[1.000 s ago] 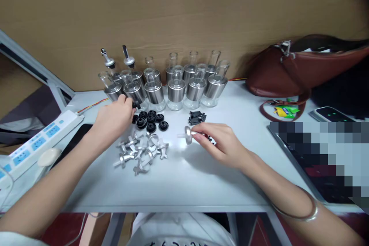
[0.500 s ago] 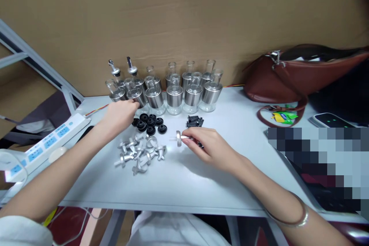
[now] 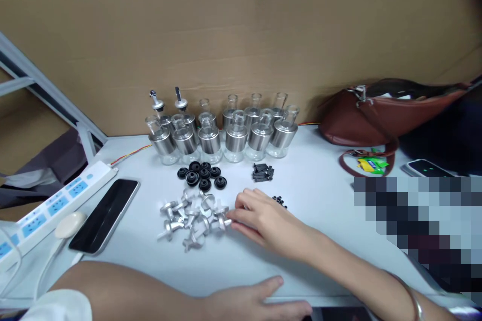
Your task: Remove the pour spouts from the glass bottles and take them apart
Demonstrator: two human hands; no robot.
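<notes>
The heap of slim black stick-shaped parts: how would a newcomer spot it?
On the pale table, look just in front of the right half of the clear glass bottles with silver bands. There lies the heap of slim black stick-shaped parts, its pieces long and straight, unlike the round black discs to its left.

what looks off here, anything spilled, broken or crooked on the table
Nothing looks spilled or broken. The silvery metal spout pieces lie in a jumbled pile by the fingers of the right hand. The clear glass bottles with brushed-metal sleeves at the row's ends seem to lean, probably just lens distortion.
</notes>
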